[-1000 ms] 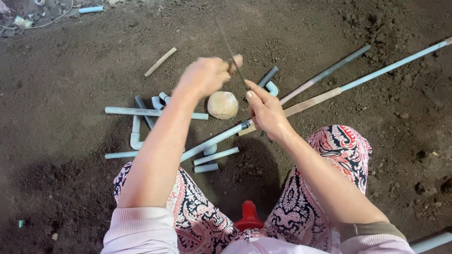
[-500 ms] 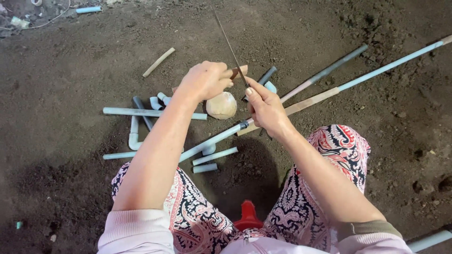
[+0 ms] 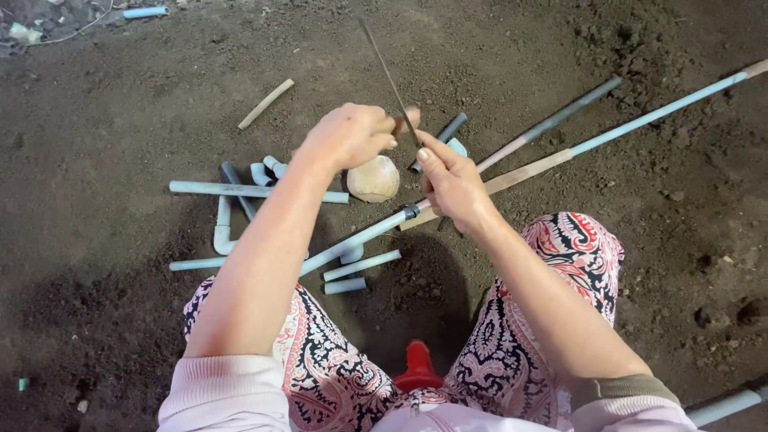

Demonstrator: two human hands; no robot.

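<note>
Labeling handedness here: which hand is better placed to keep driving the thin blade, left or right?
Probably left. The left hand is closed around the near end of the thin blade, which angles up and away. The right hand only has fingertips by the blade, above the long pale-blue pipe, so it seems to steady.

The stone [image 3: 373, 178] sits on the dirt ground [image 3: 128, 104], centre of the dial. Left hand [image 3: 350, 134] hovers at eleven o'clock, right hand [image 3: 452, 182] at three. Pipe pieces [image 3: 240, 192] spread toward nine; two long pipes [image 3: 640, 112] run toward two.
</note>
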